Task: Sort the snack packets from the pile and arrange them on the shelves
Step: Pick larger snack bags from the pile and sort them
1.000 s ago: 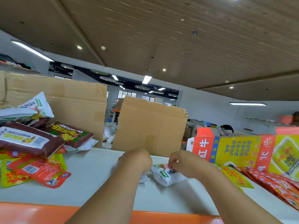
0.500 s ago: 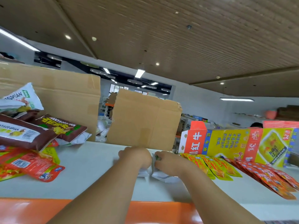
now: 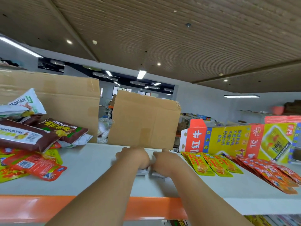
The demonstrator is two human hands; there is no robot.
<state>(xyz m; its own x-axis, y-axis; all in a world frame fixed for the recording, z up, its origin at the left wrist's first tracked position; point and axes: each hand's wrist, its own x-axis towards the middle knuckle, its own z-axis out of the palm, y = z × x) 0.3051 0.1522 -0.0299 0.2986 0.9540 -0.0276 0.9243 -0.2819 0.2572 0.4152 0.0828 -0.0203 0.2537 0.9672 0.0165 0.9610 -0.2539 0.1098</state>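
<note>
Both my hands lie side by side on the white top shelf, wrists toward me. My left hand and my right hand each have fingers curled over white snack packets, which are almost fully hidden under them. A pile of brown, white, red and yellow-green packets lies at the shelf's left. At the right, a row of yellow-green packets and a row of red packets lie overlapped.
Two cardboard boxes stand along the shelf's back. A red and yellow display carton stands behind the rows at right. The shelf's orange front rail runs below my forearms.
My right hand has slid left with its white packet until it sits against my left hand; the packet's printed face is no longer visible.
</note>
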